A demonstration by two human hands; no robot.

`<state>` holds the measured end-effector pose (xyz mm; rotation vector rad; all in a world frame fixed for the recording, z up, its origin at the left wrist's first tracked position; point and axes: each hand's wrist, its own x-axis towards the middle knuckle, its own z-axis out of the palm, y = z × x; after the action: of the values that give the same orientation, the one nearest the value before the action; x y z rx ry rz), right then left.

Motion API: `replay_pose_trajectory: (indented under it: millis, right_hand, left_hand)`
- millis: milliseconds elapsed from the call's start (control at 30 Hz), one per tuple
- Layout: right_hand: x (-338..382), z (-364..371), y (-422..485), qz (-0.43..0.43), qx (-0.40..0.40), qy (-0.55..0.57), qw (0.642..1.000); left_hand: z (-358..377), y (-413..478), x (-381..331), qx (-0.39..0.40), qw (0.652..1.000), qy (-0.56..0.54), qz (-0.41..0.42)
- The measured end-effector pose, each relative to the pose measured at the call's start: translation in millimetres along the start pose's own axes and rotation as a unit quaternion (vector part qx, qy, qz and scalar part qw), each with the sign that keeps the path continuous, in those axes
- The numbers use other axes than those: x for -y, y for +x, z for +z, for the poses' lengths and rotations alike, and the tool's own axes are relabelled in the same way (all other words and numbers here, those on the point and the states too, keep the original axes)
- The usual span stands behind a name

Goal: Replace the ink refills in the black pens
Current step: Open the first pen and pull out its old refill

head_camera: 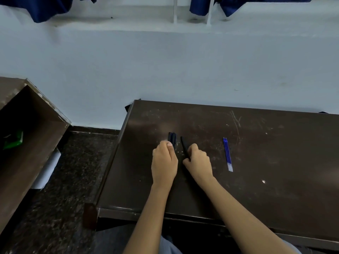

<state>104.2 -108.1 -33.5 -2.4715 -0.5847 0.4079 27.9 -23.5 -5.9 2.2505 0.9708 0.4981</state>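
Note:
A small bundle of black pens (172, 138) lies on the dark brown desk (256, 162), pointing away from me. My left hand (164, 162) rests over the near end of that bundle, fingers curled onto it. Just to the right, a single black pen (184, 144) lies slightly slanted, and my right hand (199, 163) pinches its near end between thumb and fingers. Further right, two or three blue ink refills (227, 154) lie side by side on the desk, apart from both hands.
The desk's left edge (117, 153) drops to a dark speckled floor (69, 180). Another brown desk (27, 134) stands at the left with something green (13, 141) in its shelf. A pale wall (165, 70) runs behind, and dark blue cloth (200, 6) hangs at the top.

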Motion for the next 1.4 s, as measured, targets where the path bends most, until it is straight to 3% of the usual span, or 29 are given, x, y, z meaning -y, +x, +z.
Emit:
replay_pose_trajectory:
  millis: [167, 400, 500, 600, 767, 1067, 1200, 1400]
  right_hand:
    - [1.8, -17.8, -10.4, 0.043, -0.003, 0.267, 0.963]
    - [1.7, -19.4, -17.7, -0.021, 0.073, 0.344, 0.936]
    - [-6.3, -13.3, -16.2, -0.009, 0.035, 0.355, 0.934]
    - [-3.4, -11.4, -7.4, 0.07, 0.006, 0.459, 0.886]
    - [4.7, -15.6, 8.9, 0.067, 0.028, 0.532, 0.844]
    - [-6.2, -12.8, 20.1, 0.127, 0.078, 0.592, 0.792]
    - [-7.7, -18.3, 25.0, 0.125, 0.085, 0.607, 0.781]
    - [-7.2, -17.1, 26.2, 0.101, 0.022, 0.66, 0.744]
  left_hand:
    - [6.8, 1.7, -21.1, 0.058, 0.985, -0.104, -0.129]
    - [14.5, 10.8, -23.3, 0.08, 0.967, -0.184, -0.156]
    - [11.7, 8.3, -19.0, 0.079, 0.979, -0.137, -0.131]
    - [7.3, 10.5, -18.8, 0.11, 0.987, -0.084, -0.084]
    - [12.7, 6.9, -21.9, 0.163, 0.985, -0.04, -0.042]
    - [19.0, 14.2, -16.0, 0.157, 0.986, 0.054, -0.012]
    - [20.1, 16.0, -14.9, 0.153, 0.987, 0.043, 0.015]
    - [19.1, 21.3, -12.8, 0.186, 0.981, -0.041, 0.016]
